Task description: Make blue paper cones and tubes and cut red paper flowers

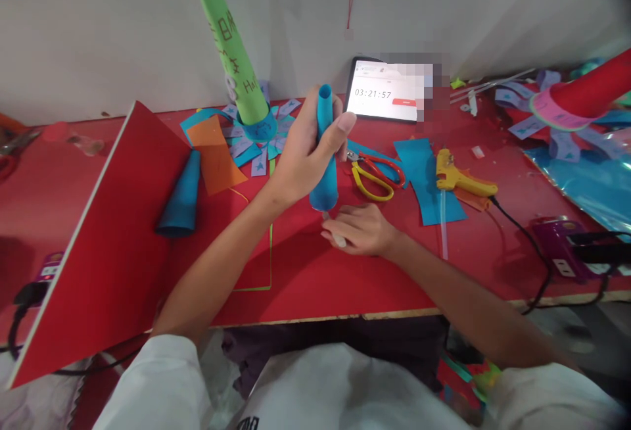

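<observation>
My left hand is wrapped round a blue paper cone, its narrow open end pointing up and its wider end down. Just below that wide end is my right hand, fingers curled in a pinch near the rim. Something small and pale shows at the fingertips, too small to name. Close by on the right lie pliers with red and yellow handles. A second blue paper cone rests on the table to the left, against a red upright board.
Farther right, a yellow glue gun with its cord rests on blue paper pieces. A tablet showing a timer leans on the wall. Behind stands a green paper tube on a paper flower base; orange paper lies beside it.
</observation>
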`<state>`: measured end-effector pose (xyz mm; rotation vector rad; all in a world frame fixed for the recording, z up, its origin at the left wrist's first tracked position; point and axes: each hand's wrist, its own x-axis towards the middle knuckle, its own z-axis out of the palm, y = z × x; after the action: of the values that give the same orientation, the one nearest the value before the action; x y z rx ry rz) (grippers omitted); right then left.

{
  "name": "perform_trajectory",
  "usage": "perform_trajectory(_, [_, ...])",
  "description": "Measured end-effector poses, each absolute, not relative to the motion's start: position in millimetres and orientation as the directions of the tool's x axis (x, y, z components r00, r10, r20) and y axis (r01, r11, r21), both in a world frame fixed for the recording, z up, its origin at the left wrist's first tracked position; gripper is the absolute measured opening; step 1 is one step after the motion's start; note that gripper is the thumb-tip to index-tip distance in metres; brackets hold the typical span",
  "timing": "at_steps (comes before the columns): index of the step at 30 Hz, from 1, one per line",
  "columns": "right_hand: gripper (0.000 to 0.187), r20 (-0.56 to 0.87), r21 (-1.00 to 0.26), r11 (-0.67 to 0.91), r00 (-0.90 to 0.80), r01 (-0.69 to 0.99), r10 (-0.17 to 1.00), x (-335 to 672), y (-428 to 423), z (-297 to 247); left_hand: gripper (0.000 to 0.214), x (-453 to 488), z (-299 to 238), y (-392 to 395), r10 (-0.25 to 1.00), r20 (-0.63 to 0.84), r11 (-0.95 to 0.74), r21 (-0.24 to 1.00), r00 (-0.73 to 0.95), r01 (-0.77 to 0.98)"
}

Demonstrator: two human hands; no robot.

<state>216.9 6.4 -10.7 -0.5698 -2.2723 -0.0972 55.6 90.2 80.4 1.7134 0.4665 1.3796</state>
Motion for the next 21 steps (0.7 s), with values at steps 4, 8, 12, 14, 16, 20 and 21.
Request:
perform_trajectory(4, [0.012,0.682,0.046,0.911,-0.679,0.411,0.272,205.1,2.9,-13.2,0.039,55.5,80.4,89.8,0.738,0.592,-0.544,0.806,0.324,-0.232])
perform_trajectory(8, [0.015,0.649,0.110,0.896,-0.714,0.431,0.264,200.3,5.0,-18.4,0.042,56.0,78.8,91.2,0.735,0.604,-0.565,0.797,0.310,-0.212])
perform_trajectory(12, [0.018,0.567,0.058,0.901,-0.757,0.430,0.324,200.8,6.9,-25.2,0.039,56.1,76.4,92.7,0.748,0.592,-0.568,0.805,0.301,-0.170])
perform_trajectory(14, [0.019,0.562,0.039,0.900,-0.754,0.435,0.340,200.9,7.5,-28.1,0.038,55.8,75.3,93.2,0.742,0.601,-0.579,0.798,0.298,-0.168])
perform_trajectory(16, [0.018,0.571,0.027,0.895,-0.742,0.445,0.351,200.9,8.5,-30.2,0.038,55.5,74.5,93.6,0.742,0.602,-0.579,0.797,0.297,-0.168])
perform_trajectory(20, [0.018,0.587,0.006,0.884,-0.718,0.467,0.375,201.6,10.9,-31.3,0.039,55.5,74.7,94.0,0.745,0.592,-0.561,0.805,0.308,-0.192])
perform_trajectory(21, [0.018,0.587,0.006,0.884,-0.717,0.468,0.375,201.7,11.5,-31.1,0.039,55.7,75.2,93.9,0.740,0.596,-0.560,0.803,0.312,-0.206])
